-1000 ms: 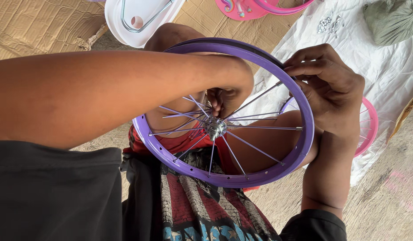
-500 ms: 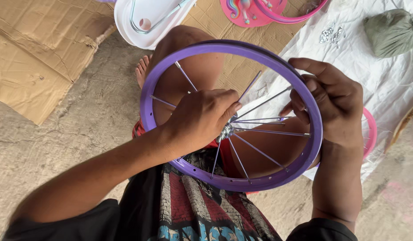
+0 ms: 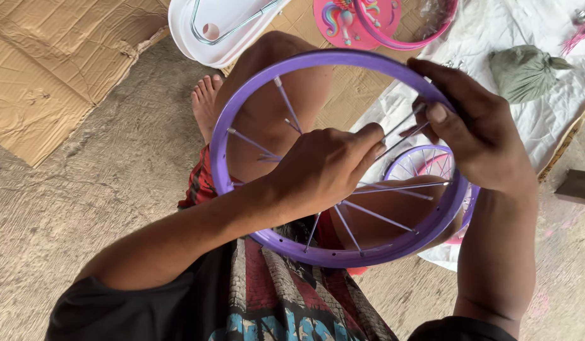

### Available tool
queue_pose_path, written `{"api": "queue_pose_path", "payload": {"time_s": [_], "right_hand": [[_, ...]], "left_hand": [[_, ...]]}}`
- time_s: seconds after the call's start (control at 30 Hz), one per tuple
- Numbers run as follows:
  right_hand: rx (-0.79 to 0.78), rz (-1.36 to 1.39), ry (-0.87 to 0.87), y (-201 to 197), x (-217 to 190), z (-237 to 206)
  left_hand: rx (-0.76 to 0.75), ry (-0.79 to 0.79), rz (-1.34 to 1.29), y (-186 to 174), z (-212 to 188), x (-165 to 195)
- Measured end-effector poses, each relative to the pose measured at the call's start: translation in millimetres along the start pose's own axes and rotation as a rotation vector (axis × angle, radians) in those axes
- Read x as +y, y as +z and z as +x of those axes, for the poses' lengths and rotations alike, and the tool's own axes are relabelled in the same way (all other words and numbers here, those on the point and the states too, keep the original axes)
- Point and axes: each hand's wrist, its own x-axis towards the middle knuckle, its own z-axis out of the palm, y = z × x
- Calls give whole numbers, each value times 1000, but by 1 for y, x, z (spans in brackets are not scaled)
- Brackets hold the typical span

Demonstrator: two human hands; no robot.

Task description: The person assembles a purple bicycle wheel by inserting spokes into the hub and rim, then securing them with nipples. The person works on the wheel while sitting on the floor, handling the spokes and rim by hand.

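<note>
A purple bicycle wheel rim (image 3: 242, 107) with thin metal spokes rests over my lap and knees. My left hand (image 3: 327, 167) lies across the middle of the wheel, closed over the hub and the spokes there. My right hand (image 3: 469, 129) grips the rim at its upper right, with fingers pinching a spoke end near the rim. The hub itself is hidden under my left hand. My bare foot (image 3: 204, 101) shows past the rim on the left.
A second purple wheel (image 3: 416, 165) lies under the first on a white sheet (image 3: 513, 38). A white plastic part (image 3: 204, 44) and a pink disc (image 3: 343, 22) lie ahead. Cardboard (image 3: 59, 69) covers the floor on the left. A green cloth bundle (image 3: 523, 71) sits right.
My left forearm has swung down and left, uncovering the wheel. My left hand stays on the hub. My right hand has slid up along the rim. The view has shifted, showing more of the floor ahead.
</note>
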Motion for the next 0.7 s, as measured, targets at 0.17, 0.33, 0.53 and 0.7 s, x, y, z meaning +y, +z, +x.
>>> {"api": "queue_pose_path", "payload": {"time_s": [0.17,0.33,0.53,0.7], "right_hand": [[137,152,74,26,6,-7],[325,214,74,51,15,-41],[373,255,72,57,28,-60],[372,225,68,56,28,-62]], "left_hand": [[76,-90,-52,-7,-6,-2],[-6,-184,98,-4,2,-12],[-118,-207,184,7,11,-7],[-94,-221,128,11,11,-10]]}}
